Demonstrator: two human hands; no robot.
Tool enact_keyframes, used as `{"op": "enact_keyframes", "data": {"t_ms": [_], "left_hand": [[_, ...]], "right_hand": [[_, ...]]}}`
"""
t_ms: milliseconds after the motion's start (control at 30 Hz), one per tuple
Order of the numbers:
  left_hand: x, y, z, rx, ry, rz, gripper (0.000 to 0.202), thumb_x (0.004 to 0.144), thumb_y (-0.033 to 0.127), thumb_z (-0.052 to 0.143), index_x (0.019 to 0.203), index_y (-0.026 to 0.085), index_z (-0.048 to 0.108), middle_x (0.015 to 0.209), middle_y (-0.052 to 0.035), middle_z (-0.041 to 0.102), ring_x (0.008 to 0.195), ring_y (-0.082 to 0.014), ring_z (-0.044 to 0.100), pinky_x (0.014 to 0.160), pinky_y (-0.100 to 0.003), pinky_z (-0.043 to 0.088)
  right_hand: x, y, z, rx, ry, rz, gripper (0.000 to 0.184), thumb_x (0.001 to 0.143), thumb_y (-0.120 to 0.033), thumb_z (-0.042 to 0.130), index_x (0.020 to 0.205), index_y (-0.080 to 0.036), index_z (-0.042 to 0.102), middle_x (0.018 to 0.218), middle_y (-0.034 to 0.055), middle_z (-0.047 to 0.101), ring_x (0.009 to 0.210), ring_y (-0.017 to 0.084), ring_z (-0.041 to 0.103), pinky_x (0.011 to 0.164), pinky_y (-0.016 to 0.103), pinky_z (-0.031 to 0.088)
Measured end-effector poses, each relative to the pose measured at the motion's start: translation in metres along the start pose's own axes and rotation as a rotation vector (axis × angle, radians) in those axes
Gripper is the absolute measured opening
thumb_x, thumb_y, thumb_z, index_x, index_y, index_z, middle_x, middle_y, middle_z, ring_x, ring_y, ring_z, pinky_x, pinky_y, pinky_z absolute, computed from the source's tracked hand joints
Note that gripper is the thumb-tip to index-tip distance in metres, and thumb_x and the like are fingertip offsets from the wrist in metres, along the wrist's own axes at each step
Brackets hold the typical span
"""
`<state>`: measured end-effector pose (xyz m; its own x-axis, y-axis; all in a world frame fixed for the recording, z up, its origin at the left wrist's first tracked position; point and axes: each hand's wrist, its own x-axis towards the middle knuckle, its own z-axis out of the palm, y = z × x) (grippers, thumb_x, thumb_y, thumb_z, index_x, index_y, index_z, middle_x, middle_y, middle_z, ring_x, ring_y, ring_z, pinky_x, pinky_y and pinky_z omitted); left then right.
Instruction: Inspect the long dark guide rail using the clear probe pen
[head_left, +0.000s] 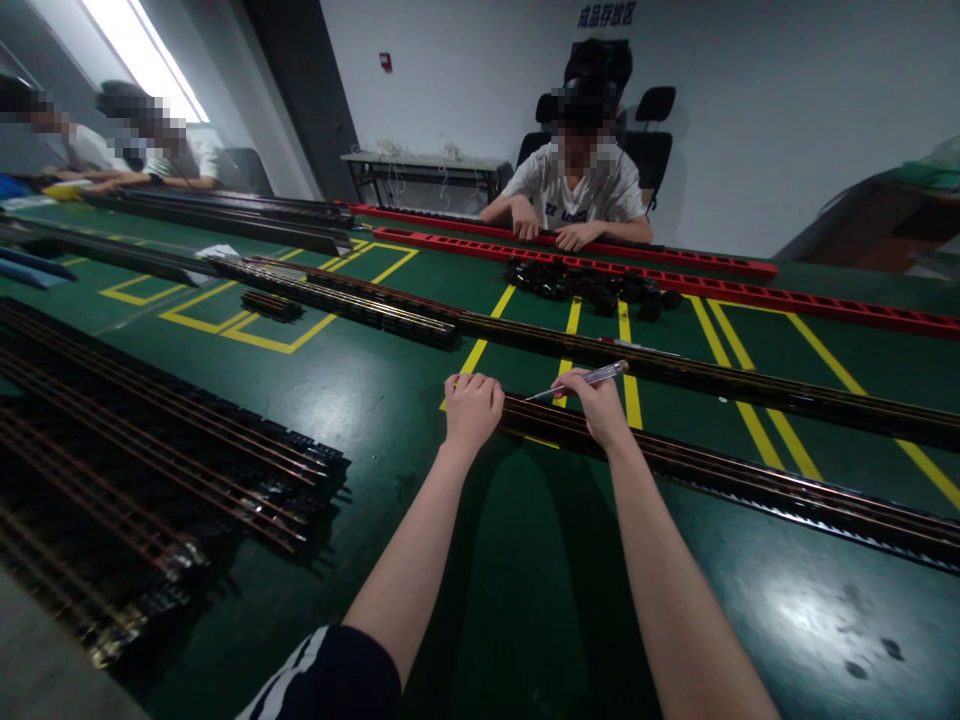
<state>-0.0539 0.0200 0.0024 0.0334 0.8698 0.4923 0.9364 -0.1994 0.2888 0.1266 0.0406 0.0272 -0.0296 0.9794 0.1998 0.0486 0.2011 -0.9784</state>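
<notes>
My left hand (474, 408) is closed over the left end of a long dark rail strip (720, 470) with copper-coloured lines along it. In my right hand (597, 405) is a screwdriver (604, 374) with a clear handle, gripped between the fingers. Its thin shaft slants down and left, and the tip is near the strip, just right of my left hand; whether it touches cannot be made out. The strip lies across the green table (405, 500) and runs off to the right.
Several similar strips (150, 430) are stacked at left. Another long rail (675, 370) lies beyond my hands. Behind it are a pile of black parts (592, 285) and red slotted rails (465, 245). A co-worker (577, 190) sits opposite; two people sit at far left.
</notes>
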Motion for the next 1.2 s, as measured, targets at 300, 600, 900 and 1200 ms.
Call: {"op": "enact_keyframes", "data": {"t_ms": [300,600,900,1200], "left_hand": [[0.0,0.001,0.0,0.015,-0.004,-0.002,0.033,0.091,0.023,0.036,0.08,0.022,0.067,0.092,-0.0043,0.071,0.092,-0.0216,0.059,0.093,-0.042,0.033],[0.0,-0.001,0.001,0.011,0.005,0.005,0.032,0.091,0.023,0.036,0.08,0.023,0.066,0.091,-0.0039,0.072,0.091,-0.0213,0.059,0.093,-0.042,0.033],[-0.001,0.0,0.002,0.024,0.008,0.025,0.033,0.091,0.023,0.035,0.082,0.021,0.066,0.092,-0.0056,0.071,0.092,-0.022,0.059,0.097,-0.043,0.032],[-0.004,0.014,0.004,0.002,0.002,0.076,0.03,0.091,0.022,0.037,0.086,0.021,0.067,0.092,-0.0051,0.071,0.094,-0.0215,0.059,0.097,-0.041,0.031]], "right_hand": [[0.002,0.002,0.0,0.024,-0.007,-0.011,0.016,0.069,-0.028,0.06,0.056,-0.019,0.065,0.057,0.0012,0.062,0.06,0.016,0.058,0.068,0.032,0.048],[0.001,0.001,0.0,0.024,-0.005,-0.007,0.016,0.069,-0.028,0.06,0.056,-0.019,0.064,0.057,0.0014,0.062,0.061,0.016,0.058,0.07,0.032,0.049],[0.0,-0.001,-0.003,-0.026,-0.023,0.017,0.016,0.07,-0.03,0.061,0.06,-0.019,0.065,0.061,0.0022,0.065,0.064,0.017,0.061,0.073,0.034,0.05],[-0.003,-0.009,-0.007,-0.094,-0.013,0.014,0.017,0.069,-0.03,0.058,0.057,-0.019,0.064,0.058,0.0013,0.063,0.063,0.017,0.059,0.07,0.032,0.047]]}}
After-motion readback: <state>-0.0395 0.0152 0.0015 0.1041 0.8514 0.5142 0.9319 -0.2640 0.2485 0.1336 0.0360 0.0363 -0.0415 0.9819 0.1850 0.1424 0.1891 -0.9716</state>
